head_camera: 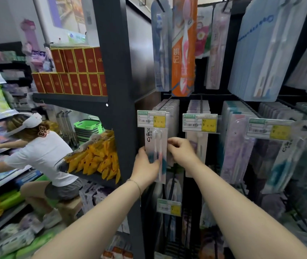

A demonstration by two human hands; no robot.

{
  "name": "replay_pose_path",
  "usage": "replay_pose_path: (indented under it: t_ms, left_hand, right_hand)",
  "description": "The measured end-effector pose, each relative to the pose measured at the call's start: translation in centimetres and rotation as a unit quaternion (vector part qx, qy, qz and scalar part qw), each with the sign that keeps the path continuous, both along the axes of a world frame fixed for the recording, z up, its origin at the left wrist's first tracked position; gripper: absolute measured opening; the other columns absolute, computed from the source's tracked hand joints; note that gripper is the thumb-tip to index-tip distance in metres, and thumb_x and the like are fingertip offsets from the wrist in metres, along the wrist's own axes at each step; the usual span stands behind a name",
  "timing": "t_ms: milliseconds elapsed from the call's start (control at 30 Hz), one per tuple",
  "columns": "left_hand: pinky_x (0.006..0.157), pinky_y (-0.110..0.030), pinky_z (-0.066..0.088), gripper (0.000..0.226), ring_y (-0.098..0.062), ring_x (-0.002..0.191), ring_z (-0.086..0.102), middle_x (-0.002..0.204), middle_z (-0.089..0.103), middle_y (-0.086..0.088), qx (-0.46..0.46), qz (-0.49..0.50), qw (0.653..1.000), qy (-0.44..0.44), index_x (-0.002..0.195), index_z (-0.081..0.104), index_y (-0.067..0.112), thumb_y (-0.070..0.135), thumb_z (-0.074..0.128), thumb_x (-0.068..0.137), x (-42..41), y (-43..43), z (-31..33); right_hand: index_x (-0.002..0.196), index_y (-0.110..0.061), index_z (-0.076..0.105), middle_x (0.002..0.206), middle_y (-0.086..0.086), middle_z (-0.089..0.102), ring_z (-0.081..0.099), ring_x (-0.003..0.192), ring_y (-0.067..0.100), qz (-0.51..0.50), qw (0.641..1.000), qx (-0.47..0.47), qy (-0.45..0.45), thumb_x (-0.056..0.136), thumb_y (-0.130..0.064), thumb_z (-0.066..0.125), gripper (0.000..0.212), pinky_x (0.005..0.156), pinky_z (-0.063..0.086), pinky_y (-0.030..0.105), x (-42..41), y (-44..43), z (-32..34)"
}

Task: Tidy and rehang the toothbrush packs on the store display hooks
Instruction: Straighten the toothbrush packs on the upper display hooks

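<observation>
Both hands are on one toothbrush pack [156,141] directly below the leftmost price tag [151,119]. The left hand [146,162] grips the pack's lower left edge, thumb laid across the front. The right hand [181,149] has its fingers curled in and pinches the right edge a little higher, nearer the tag.

The pack stands upright, long axis vertical and brush heads up. Its top edge passes out of sight behind the tag, so I cannot tell whether its hole is already on the hook. The coming move probably turns on that. The hook should lie above and behind the hands, so the pack would travel up and back along its own length, with the right hand, the one closer to the tag, steering the top.

Behind the tag a row of like packs [169,107] hangs in line. Right of the tag is a second tag [199,122], and above it hangs an orange pack [183,45]. Left of it stands a dark shelf post [115,71]. Farther left, a person in a white top [42,152] bends toward other shelves.
</observation>
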State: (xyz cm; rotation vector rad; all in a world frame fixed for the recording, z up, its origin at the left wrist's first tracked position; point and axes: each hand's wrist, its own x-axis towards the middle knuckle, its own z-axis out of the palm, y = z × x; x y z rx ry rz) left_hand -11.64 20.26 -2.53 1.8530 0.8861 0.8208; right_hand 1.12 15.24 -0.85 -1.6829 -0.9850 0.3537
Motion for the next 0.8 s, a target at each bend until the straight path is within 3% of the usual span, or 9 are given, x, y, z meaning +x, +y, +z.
replay_pose_path:
  t_ms: [133, 233, 300, 400, 500, 667, 800]
  left_hand:
    - [0.106, -0.032, 0.039, 0.07, -0.023, 0.13, 0.044, 0.139, 0.046, -0.007, 0.022, -0.002, 1.0, 0.009, 0.145, 0.027, 0.011, 0.029, 0.064, 0.088, -0.7, -0.8, -0.3]
    - [0.108, -0.029, 0.034, 0.078, -0.023, 0.134, 0.037, 0.145, 0.036, -0.009, 0.021, 0.001, 0.999, 0.033, 0.149, 0.017, 0.008, 0.021, 0.064, 0.088, -1.8, -1.6, -0.5]
    - [0.101, -0.029, 0.041, 0.064, -0.02, 0.122, 0.045, 0.138, 0.039, -0.008, 0.035, 0.008, 0.999, 0.039, 0.14, 0.028, 0.011, 0.017, 0.063, 0.087, -2.3, -2.2, -0.4]
    - [0.077, -0.02, 0.042, 0.032, -0.012, 0.095, 0.053, 0.112, 0.052, -0.001, 0.062, 0.011, 0.997, 0.04, 0.114, 0.044, 0.017, 0.016, 0.061, 0.086, -2.6, -2.7, -0.1]
    - [0.061, -0.01, 0.041, 0.012, -0.004, 0.081, 0.054, 0.092, 0.059, 0.006, 0.076, -0.021, 0.996, 0.048, 0.101, 0.056, 0.017, 0.017, 0.058, 0.089, -2.5, -3.1, 0.5]
    - [0.063, -0.015, 0.043, 0.011, -0.005, 0.08, 0.055, 0.09, 0.06, 0.006, 0.056, -0.079, 0.991, 0.088, 0.099, 0.059, 0.017, 0.018, 0.058, 0.088, -1.1, -3.3, 1.3]
    - [0.059, -0.018, 0.043, 0.014, -0.007, 0.076, 0.056, 0.09, 0.062, 0.001, 0.034, -0.094, 0.986, 0.13, 0.098, 0.062, 0.014, 0.022, 0.058, 0.087, 0.1, -3.4, 1.3]
  right_hand:
    - [0.098, -0.019, 0.061, 0.08, -0.003, 0.062, 0.057, 0.061, 0.012, -0.011, 0.997, 0.078, -0.013, 0.1, -0.018, 0.045, 0.016, 0.043, 0.045, 0.019, -0.4, -0.2, -0.6]
    - [0.092, -0.019, 0.062, 0.073, -0.003, 0.062, 0.057, 0.062, 0.011, -0.035, 0.991, 0.112, -0.065, 0.099, -0.021, 0.045, 0.018, 0.055, 0.049, 0.027, -0.6, -0.5, -0.7]
    - [0.094, -0.022, 0.065, 0.078, -0.006, 0.065, 0.058, 0.07, 0.008, -0.067, 0.985, 0.094, -0.132, 0.098, -0.023, 0.047, 0.018, 0.062, 0.046, 0.025, -0.5, -0.6, -0.3]
    - [0.1, -0.023, 0.068, 0.085, -0.003, 0.069, 0.06, 0.078, 0.016, -0.093, 0.975, 0.022, -0.202, 0.097, -0.025, 0.048, 0.02, 0.068, 0.046, 0.027, -0.4, -0.7, 0.7]
    - [0.096, -0.024, 0.066, 0.084, -0.001, 0.066, 0.059, 0.078, 0.022, -0.078, 0.966, -0.079, -0.233, 0.096, -0.025, 0.047, 0.019, 0.065, 0.045, 0.029, -0.3, -1.0, 0.9]
    - [0.089, -0.016, 0.057, 0.092, 0.008, 0.062, 0.059, 0.084, 0.026, -0.062, 0.974, -0.13, -0.176, 0.098, -0.024, 0.043, 0.019, 0.072, 0.048, 0.034, -0.2, -2.5, -0.7]
    - [0.086, -0.014, 0.049, 0.094, 0.013, 0.059, 0.065, 0.073, 0.029, -0.068, 0.984, -0.14, -0.089, 0.1, -0.028, 0.037, 0.023, 0.068, 0.058, 0.042, 0.0, -4.5, -1.4]
